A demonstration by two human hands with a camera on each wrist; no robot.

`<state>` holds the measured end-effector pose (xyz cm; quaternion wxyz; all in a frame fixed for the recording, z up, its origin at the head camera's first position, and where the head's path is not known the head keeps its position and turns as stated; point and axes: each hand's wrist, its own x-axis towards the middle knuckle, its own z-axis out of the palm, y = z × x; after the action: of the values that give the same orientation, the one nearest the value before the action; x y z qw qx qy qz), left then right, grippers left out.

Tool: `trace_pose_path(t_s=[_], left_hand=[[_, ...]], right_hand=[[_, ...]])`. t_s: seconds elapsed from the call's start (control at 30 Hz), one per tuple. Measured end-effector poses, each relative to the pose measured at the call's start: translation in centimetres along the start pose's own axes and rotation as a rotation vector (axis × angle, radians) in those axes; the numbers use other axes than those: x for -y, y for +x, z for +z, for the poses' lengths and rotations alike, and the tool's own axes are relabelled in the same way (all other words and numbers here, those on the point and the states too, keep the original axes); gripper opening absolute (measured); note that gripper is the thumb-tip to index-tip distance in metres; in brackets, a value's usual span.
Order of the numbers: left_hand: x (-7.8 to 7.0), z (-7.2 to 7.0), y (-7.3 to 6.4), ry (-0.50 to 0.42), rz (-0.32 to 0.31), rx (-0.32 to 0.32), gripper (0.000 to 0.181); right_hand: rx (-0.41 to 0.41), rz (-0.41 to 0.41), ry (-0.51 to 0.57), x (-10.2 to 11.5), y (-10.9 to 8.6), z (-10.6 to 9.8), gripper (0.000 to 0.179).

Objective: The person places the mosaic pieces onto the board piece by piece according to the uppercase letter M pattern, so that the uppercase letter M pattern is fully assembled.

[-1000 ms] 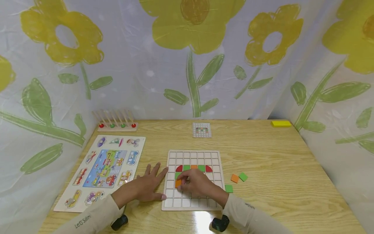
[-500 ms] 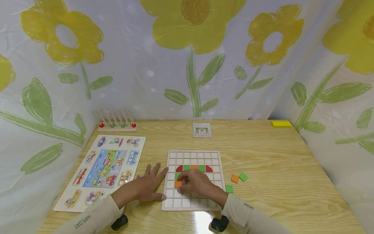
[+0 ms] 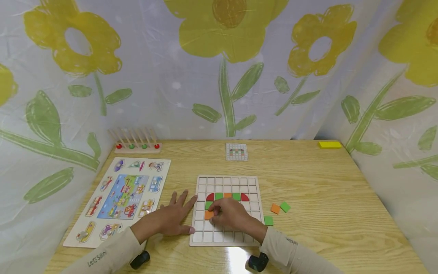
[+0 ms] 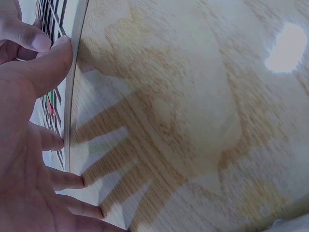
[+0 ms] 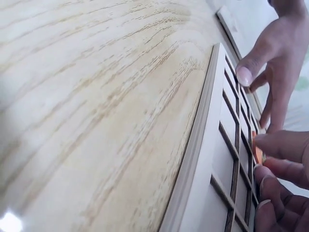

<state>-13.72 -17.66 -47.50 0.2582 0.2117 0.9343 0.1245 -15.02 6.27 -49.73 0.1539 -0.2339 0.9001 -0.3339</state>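
Note:
A wooden grid board (image 3: 219, 238) lies on the table. My right hand (image 3: 232, 216) is over its middle, with thumb and index finger pinching an orange square tile (image 3: 208, 215) that sits at a cell on the left side. In the right wrist view, fingertips meet around this orange tile (image 5: 257, 148). Above it on the board are a green tile (image 3: 208, 206) and a row of red rounded, green and orange tiles. My left hand (image 3: 172, 219) rests on the table with fingers spread, its thumb and fingertips at the board's left edge. The right hand hides several cells.
Loose tiles lie right of the board: one orange (image 3: 275, 208), two green (image 3: 285, 207). A small pattern card (image 3: 236, 152) lies behind it. A picture puzzle (image 3: 89, 236) is at left, a peg stand (image 3: 137, 150) behind that, and a yellow block (image 3: 329, 145) at back right.
The right fingers shift only slightly at the orange tile, which looks a little squarer in its cell than a second ago. The left hand stays in place.

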Motion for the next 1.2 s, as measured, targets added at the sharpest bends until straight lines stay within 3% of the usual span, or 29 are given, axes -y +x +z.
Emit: trace_pose_path(t_s=[0.43, 0.83, 1.2], left_hand=[[-0.1, -0.1, -0.1, -0.003, -0.007, 0.012, 0.099], [0.0, -0.2, -0.2, -0.017, 0.003, 0.015, 0.099], [-0.2, -0.2, -0.4, -0.024, 0.009, 0.012, 0.099]], right_hand=[[-0.003, -0.095, 0.11, -1.6, -1.1, -2.1, 0.014], [-0.057, -0.205, 0.135, -5.9, -3.2, -5.2, 0.015], [-0.119, -0.207, 0.155, -9.2, -5.6, -8.2, 0.015]])
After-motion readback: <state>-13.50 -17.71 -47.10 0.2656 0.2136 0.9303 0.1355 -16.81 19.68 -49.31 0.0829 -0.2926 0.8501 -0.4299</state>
